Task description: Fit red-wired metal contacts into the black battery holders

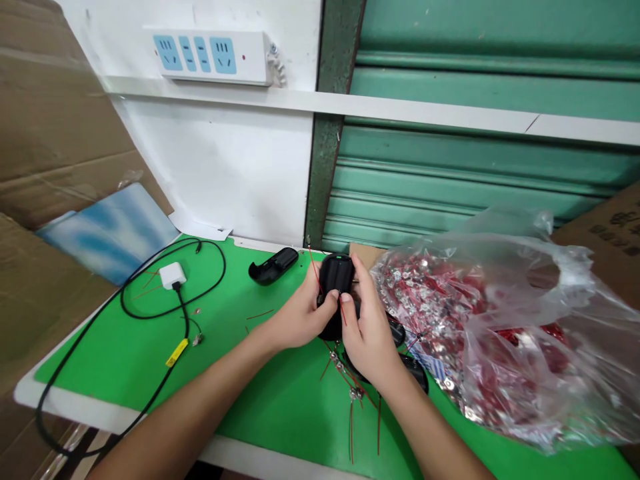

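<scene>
Both hands hold one black plastic housing above the green table top. My left hand grips its left side, with the thumb pressed near the lower middle. On the right side, my right hand has its fingers along the edge and its thumb close to the left thumb. A thin red wire shows between the thumbs, and another red wire sticks up at the housing's left. More black housings lie beneath and beside my right hand, partly hidden by it.
A separate black shell lies left of the hands. Small metal pieces with red wires are scattered below them. A clear plastic bag of such pieces fills the right. A black cable with a white adapter loops at left.
</scene>
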Motion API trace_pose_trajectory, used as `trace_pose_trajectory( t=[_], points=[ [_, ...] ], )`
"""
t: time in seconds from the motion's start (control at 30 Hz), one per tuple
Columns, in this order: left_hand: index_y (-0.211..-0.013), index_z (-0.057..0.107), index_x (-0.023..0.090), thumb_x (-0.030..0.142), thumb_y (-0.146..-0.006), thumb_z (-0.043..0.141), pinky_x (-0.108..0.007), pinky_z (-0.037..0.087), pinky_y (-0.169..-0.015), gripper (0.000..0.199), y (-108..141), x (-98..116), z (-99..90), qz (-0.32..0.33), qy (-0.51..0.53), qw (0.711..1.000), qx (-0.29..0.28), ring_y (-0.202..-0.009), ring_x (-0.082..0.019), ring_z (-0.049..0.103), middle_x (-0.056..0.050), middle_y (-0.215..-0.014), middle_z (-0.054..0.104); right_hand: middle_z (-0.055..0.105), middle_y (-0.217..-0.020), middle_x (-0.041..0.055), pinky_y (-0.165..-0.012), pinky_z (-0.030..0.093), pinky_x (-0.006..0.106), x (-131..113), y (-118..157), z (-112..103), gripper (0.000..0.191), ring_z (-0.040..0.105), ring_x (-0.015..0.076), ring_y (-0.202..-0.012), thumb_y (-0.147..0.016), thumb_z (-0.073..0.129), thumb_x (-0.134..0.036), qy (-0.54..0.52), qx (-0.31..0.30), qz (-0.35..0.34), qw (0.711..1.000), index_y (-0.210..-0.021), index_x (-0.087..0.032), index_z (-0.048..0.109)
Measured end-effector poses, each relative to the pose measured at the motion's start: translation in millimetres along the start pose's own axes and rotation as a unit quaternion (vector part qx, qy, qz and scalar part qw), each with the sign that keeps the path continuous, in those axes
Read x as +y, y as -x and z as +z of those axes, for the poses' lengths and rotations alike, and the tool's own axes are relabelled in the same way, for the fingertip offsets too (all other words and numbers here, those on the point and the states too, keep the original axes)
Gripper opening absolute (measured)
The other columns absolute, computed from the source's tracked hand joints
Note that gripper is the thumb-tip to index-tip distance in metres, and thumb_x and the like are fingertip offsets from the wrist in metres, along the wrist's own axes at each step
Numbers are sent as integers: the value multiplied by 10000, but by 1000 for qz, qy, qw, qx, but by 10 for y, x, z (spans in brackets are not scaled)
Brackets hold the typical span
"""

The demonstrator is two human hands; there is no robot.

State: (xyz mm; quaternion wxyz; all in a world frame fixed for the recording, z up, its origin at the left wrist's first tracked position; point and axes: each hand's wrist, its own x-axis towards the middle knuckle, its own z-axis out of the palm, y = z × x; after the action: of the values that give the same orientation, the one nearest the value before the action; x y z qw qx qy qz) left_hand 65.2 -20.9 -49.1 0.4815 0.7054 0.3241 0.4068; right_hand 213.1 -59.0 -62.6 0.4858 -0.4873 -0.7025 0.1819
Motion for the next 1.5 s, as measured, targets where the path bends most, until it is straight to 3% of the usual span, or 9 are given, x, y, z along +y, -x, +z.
trace_pose_trajectory(
  t=[0.23, 0.5, 0.63, 0.8, 0.93, 1.3, 1.5],
  points=[
    [-1237, 439, 200, 392, -1015, 496, -407, 484, -1156, 299, 6, -5, 27, -1, 5, 1000, 14, -1154, -212, 551, -76, -1171, 544, 482, -1597, 162, -1229, 430, 519, -13, 21, 54, 590, 441, 279, -1521, -1099, 348, -300, 12, 25, 4, 1000, -1678, -232, 256],
    [-1271, 404, 188, 362, -999, 488, -407, 500, -1112, 335, 26, 7, 62, -26, -5, 1000, 15, -1147, -224, 562, -97, -1195, 567, 478, -1606, 154, -1229, 437, 506, -6, 46, 102, 583, 420, 268, -1540, -1091, 350, -278, 13, 39, 18, 999, -1667, -224, 276],
    [-1206, 446, 190, 317, -964, 492, -414, 475, -1128, 277, 10, 12, 25, -50, 3, 999, 21, -1150, -220, 538, -75, -1156, 558, 488, -1614, 124, -1222, 440, 498, 11, 16, 48, 582, 488, 257, -1486, -1079, 391, -269, -40, 16, 35, 998, -1655, -260, 309],
    [-1202, 522, 223, 313, -890, 543, -392, 466, -1118, 325, -20, 51, -28, -104, 130, 986, 20, -1179, -218, 547, -35, -1179, 592, 514, -1610, 80, -1174, 479, 488, -16, -40, -45, 543, 590, 250, -1371, -1058, 458, -273, -132, -2, 70, 989, -1599, -304, 422],
    [-1237, 538, 231, 316, -880, 613, -398, 445, -1155, 375, -25, 48, -19, -104, 166, 980, 15, -1212, -222, 570, -38, -1226, 621, 558, -1567, 85, -1149, 492, 497, -45, -44, -56, 533, 637, 247, -1283, -1049, 478, -277, -141, 11, 73, 987, -1580, -304, 459],
    [-1308, 469, 221, 518, -904, 692, -405, 436, -1171, 549, -11, 26, 20, -82, 144, 986, -22, -1255, -232, 550, -86, -1286, 588, 658, -1353, 112, -1035, 551, 481, -25, -41, -47, 525, 673, 234, -1079, -1022, 474, -246, -125, 32, 92, 987, -1545, -270, 506],
    [-1321, 480, 223, 375, -916, 635, -410, 411, -1199, 460, -17, 13, -18, -90, 144, 985, -23, -1287, -232, 531, -75, -1291, 585, 665, -1274, 102, -955, 583, 430, -8, -34, -37, 517, 679, 214, -990, -1023, 485, -265, -134, 27, 100, 986, -1539, -288, 511]
  ],
)
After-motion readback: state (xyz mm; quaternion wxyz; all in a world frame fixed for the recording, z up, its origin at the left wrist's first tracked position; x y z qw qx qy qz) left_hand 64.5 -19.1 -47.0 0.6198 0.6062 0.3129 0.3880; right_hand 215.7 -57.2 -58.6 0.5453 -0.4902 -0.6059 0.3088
